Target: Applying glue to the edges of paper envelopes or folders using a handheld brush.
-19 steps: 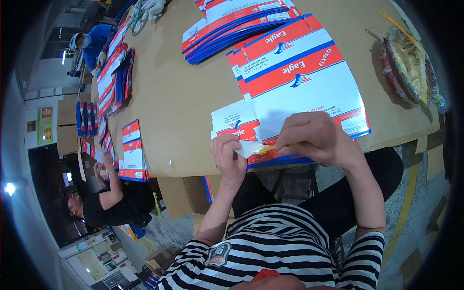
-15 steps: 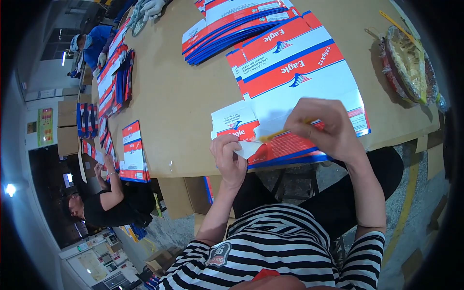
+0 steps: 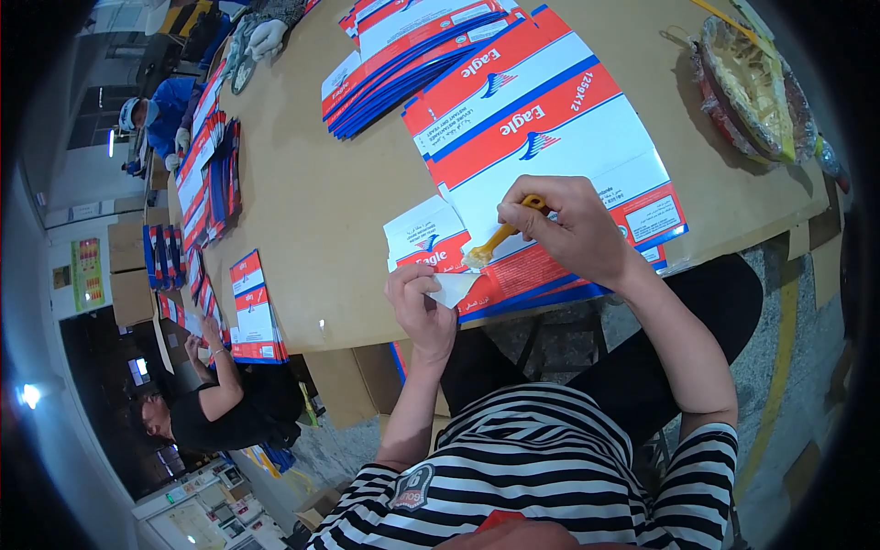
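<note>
My right hand (image 3: 573, 225) is closed around a small yellow-handled brush (image 3: 500, 243). The brush's pale, paste-coated tip touches the red printed part of a flat cardboard box blank (image 3: 559, 137) beside my left hand. The blank is red, white and blue and lies on the table in front of me. My left hand (image 3: 422, 307) pinches a corner flap (image 3: 454, 289) at its near left edge, bent up so the white inner side shows. More blanks lie beneath it, their blue edges showing.
A plastic-lined bowl of cream-coloured paste (image 3: 747, 92) stands at the right on the brown table (image 3: 293, 183). Stacked blanks (image 3: 403, 64) lie at the far side. More piles (image 3: 211, 183) are at the left, where a person in black (image 3: 215, 403) and one in blue (image 3: 170, 110) work.
The brush has turned from lying low and blurred to a steeper, clearer angle, its tip a little nearer my left hand. The left hand still holds the flap. The whole view has shifted slightly.
</note>
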{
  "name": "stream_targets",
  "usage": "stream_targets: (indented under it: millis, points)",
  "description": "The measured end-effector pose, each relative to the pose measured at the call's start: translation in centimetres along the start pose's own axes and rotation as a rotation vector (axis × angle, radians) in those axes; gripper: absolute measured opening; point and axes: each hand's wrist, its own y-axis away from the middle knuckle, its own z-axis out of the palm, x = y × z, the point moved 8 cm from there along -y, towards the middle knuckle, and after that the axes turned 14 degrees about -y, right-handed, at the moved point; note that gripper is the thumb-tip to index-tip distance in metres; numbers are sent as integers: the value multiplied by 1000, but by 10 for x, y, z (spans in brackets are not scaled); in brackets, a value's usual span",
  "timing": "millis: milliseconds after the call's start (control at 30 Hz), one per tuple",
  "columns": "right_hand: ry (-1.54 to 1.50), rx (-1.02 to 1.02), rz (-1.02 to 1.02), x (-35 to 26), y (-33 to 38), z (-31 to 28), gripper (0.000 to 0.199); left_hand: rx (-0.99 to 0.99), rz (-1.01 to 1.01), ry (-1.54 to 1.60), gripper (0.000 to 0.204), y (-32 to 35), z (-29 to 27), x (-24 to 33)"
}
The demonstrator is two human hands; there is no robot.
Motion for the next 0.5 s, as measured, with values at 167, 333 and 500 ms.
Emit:
stream_targets:
  millis: [167, 333, 500]
  points:
    - [-10, -74, 17, 2, 0, 5, 26, -43, 19, -66, 28, 4, 0, -5]
    - [-6, -17, 14, 1, -1, 0, 26, -52, 17, -76, 28, 3, 0, -5]
    - [14, -91, 67, 5, -2, 4, 25, -47, 18, -68, 28, 4, 1, -5]
